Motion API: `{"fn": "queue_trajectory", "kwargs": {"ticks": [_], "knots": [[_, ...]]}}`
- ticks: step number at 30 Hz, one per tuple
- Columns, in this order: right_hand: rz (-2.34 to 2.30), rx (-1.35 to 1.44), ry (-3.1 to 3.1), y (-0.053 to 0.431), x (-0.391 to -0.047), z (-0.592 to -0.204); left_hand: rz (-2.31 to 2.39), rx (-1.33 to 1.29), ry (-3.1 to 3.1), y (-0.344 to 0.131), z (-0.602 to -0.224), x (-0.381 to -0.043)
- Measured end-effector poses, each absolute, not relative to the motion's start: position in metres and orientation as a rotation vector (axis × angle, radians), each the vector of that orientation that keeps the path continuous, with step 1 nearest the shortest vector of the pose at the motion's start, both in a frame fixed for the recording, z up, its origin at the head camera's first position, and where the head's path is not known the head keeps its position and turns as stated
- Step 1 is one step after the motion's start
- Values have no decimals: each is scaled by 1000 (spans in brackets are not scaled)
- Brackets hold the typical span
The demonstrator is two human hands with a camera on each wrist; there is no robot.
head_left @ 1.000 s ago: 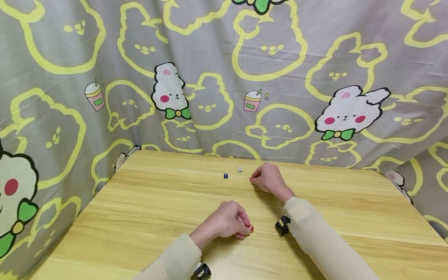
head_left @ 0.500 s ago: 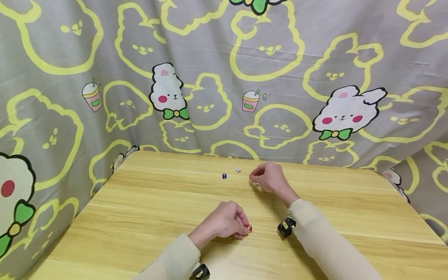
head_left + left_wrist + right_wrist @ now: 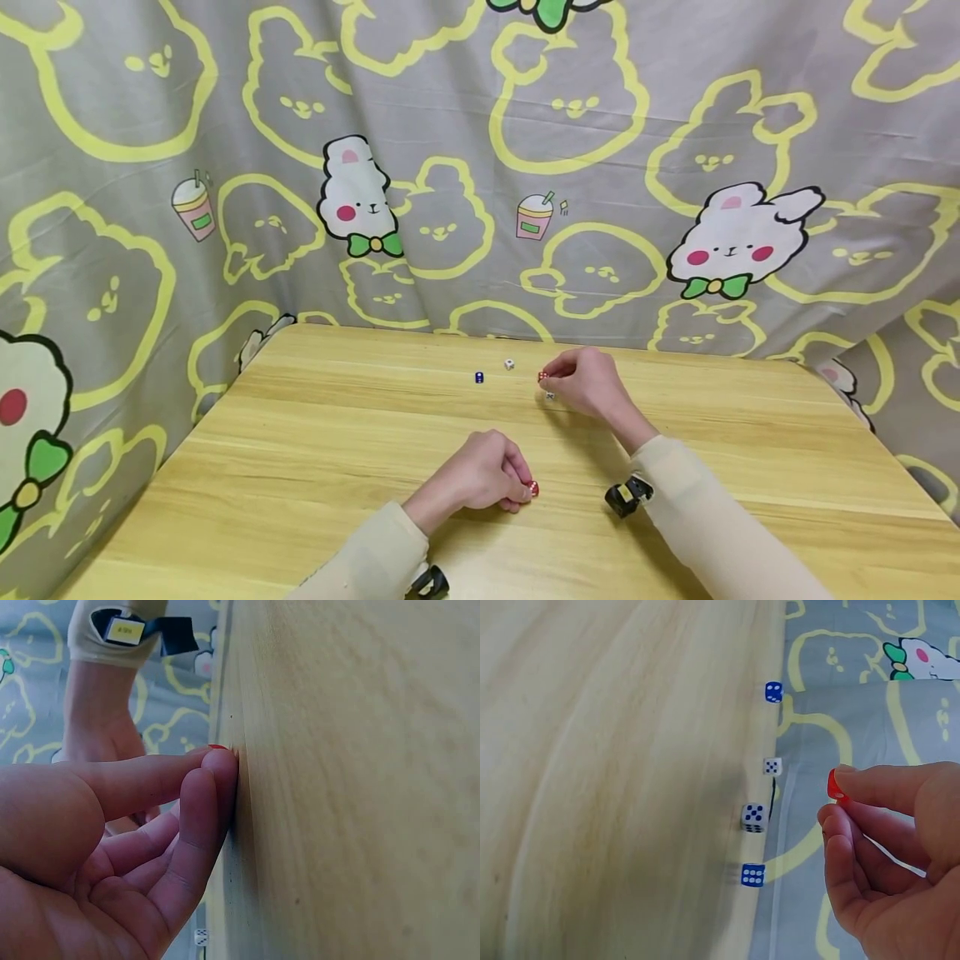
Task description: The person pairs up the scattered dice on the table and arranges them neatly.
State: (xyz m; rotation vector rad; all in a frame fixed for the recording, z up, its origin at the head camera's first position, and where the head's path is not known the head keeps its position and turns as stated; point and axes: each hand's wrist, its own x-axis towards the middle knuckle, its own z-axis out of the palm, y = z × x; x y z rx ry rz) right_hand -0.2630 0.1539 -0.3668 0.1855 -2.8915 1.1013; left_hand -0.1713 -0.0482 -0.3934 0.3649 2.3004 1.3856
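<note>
Head view: left hand point(image 3: 487, 471) pinches a red die point(image 3: 534, 489), right hand point(image 3: 591, 381) a second red die point(image 3: 543, 377) near a white die point(image 3: 550, 396); only right wrist shows the blue die point(image 3: 754, 875) just beside that.

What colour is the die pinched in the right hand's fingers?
The die is red; the right wrist view shows it best.

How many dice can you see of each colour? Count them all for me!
Red: 2, one red die in the left hand and a second red die in the right hand
Blue: 2, one blue die and a second blue die
White: 2, one white die and a second white die
Total: 6 dice
</note>
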Motion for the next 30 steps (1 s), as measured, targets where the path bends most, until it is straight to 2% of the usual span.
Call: {"fn": "queue_trajectory", "kwargs": {"ticks": [30], "knots": [[1208,142,-2949,158,-209,-372,1361,360,2314,-48,-394,-173]]}}
